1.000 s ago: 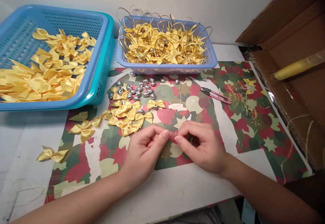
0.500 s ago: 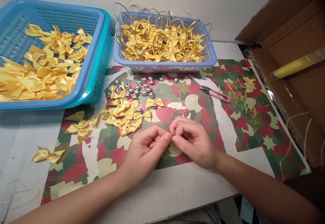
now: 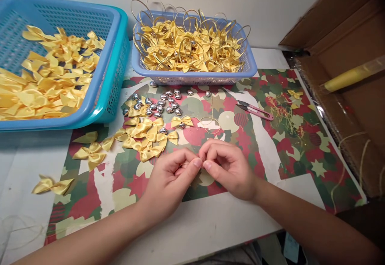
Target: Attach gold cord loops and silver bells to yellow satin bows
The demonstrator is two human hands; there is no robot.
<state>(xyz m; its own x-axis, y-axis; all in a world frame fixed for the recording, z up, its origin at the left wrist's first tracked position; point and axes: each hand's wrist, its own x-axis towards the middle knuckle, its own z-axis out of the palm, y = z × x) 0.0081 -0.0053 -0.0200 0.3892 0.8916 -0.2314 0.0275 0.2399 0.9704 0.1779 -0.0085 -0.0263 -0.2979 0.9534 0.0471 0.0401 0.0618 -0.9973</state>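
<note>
My left hand [image 3: 171, 181] and my right hand [image 3: 230, 168] meet at the fingertips over the patterned sheet. Both are closed in a pinch, thumb against forefinger. A thin pale thread [image 3: 184, 163] seems to run between the left fingers; whatever is between the right fingertips is too small to make out. Just beyond my hands lie yellow ribbon bows [image 3: 144, 134] in a loose pile. Silver heart-shaped beads [image 3: 168, 102] are scattered behind them. One bow [image 3: 181, 121] has a silver bead at its middle. A loop of yellow thread [image 3: 210, 120] rests on the sheet.
A blue basket [image 3: 110, 56] of yellow bows, nested in a turquoise one, stands at left. At the back, another blue basket [image 3: 195, 78] holds bows with gold rings. Thread snips [image 3: 255, 110] with pink handles and thread scraps [image 3: 284, 114] lie right, beside a cardboard box [image 3: 339, 48].
The view has shifted slightly, so the baskets and bows at left appear a little farther left. My hands keep the same fingertip pinch.
</note>
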